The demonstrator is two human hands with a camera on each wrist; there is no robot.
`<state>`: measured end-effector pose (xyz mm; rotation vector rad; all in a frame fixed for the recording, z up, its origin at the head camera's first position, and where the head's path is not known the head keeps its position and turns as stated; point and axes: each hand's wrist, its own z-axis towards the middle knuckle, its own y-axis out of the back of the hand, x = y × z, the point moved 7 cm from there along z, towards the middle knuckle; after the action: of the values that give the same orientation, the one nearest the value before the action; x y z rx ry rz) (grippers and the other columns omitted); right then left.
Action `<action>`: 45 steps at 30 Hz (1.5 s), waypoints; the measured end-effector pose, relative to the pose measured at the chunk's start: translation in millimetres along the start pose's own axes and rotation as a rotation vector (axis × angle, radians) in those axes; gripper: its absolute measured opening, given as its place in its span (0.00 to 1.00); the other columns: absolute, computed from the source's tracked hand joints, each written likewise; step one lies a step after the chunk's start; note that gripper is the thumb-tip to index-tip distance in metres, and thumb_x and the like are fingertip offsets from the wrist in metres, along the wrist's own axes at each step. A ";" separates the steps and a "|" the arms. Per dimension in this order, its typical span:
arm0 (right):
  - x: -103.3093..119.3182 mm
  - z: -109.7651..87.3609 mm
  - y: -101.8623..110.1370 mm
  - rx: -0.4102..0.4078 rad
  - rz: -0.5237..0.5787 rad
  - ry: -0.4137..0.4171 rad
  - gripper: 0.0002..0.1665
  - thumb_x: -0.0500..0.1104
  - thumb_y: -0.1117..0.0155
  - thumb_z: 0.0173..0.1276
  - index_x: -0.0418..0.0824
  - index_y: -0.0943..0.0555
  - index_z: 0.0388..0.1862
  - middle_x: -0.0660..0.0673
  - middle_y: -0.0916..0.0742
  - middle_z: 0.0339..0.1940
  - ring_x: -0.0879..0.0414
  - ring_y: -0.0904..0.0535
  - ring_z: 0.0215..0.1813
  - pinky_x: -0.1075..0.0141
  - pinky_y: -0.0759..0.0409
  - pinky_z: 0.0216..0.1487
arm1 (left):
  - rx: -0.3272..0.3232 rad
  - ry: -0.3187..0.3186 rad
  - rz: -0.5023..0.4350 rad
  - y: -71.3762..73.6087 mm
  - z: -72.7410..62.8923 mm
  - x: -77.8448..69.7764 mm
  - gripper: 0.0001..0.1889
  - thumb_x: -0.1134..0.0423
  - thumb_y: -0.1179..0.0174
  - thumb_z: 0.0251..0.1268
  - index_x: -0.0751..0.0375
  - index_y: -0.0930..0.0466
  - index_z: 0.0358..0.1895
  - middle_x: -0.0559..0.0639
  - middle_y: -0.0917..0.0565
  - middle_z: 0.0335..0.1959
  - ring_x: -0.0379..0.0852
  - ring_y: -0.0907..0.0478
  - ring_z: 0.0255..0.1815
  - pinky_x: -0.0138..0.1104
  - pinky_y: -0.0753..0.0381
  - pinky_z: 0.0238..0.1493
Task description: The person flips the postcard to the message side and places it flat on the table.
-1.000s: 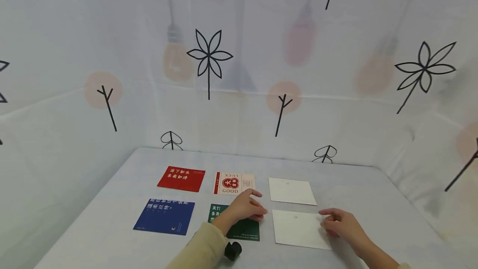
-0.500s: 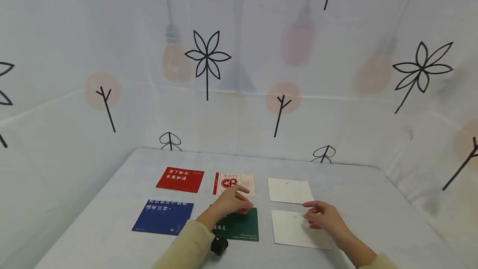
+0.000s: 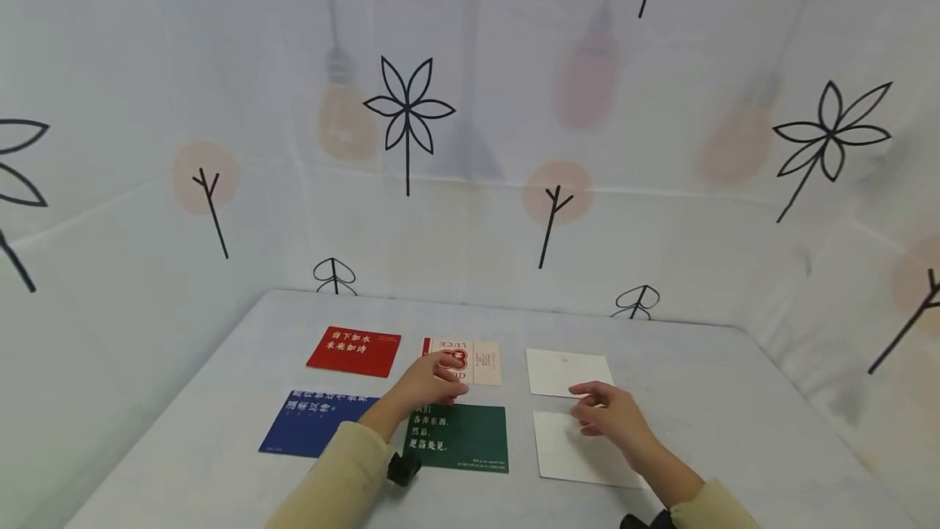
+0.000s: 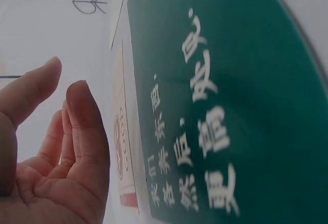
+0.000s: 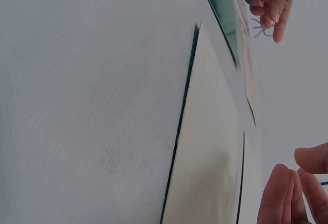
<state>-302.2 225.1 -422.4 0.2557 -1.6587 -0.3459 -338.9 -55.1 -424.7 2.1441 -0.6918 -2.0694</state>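
My left hand (image 3: pixel 424 386) hovers over the gap between a green card (image 3: pixel 473 441) with white Chinese lettering and a cream-and-red GOOD LUCK card (image 3: pixel 486 364). In the left wrist view its fingers (image 4: pixel 84 111) bend loosely, thumb and fingertips apart, with nothing held. Over the nearer of two blank-looking white cards (image 3: pixel 576 451) hangs my right hand (image 3: pixel 613 419). Its fingertips reach towards the farther white card (image 3: pixel 565 370). The right wrist view shows those fingers (image 5: pixel 277 193) relaxed and without any object, above the nearer white card (image 5: pixel 205 131).
A red card (image 3: pixel 356 352) lies at the back left, with a blue card (image 3: pixel 312 427) in front, partly covered by the left sleeve (image 3: pixel 338 472). The cards form two rows on a white-covered table (image 3: pixel 184 439). A patterned white curtain (image 3: pixel 470 235) encloses the back and sides.
Both hands have moved left. The left hand has uncovered much of the green card; the right has gone from the nearer white card's right edge to above its upper part. The cards stay put.
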 end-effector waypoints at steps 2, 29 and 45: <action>1.9 1.6 -3.3 -0.004 -0.001 0.002 0.20 0.30 0.38 0.56 0.28 0.23 0.49 0.43 0.22 0.29 0.52 0.22 0.27 0.62 0.19 0.31 | -0.012 0.011 0.011 4.1 1.1 1.8 0.23 0.63 0.33 0.54 0.66 0.28 0.53 0.55 0.22 0.36 0.46 0.20 0.31 0.37 0.18 0.37; 26.5 36.0 -64.6 0.030 -0.028 0.054 0.19 0.34 0.35 0.58 0.33 0.22 0.49 0.43 0.22 0.31 0.53 0.22 0.28 0.64 0.18 0.33 | -0.132 0.143 0.097 49.3 16.8 28.6 0.26 0.64 0.29 0.48 0.66 0.27 0.51 0.55 0.23 0.37 0.47 0.22 0.31 0.35 0.19 0.34; 44.5 73.7 -102.6 0.095 -0.001 0.086 0.23 0.34 0.32 0.57 0.34 0.24 0.53 0.42 0.21 0.33 0.53 0.23 0.29 0.65 0.19 0.32 | -0.108 0.239 0.226 68.5 36.4 44.5 0.36 0.61 0.26 0.44 0.58 0.31 0.61 0.54 0.22 0.42 0.48 0.24 0.31 0.40 0.22 0.37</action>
<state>-384.2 119.2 -426.4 0.3385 -1.5921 -0.2538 -392.5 -124.0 -444.1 2.0967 -0.7352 -1.6663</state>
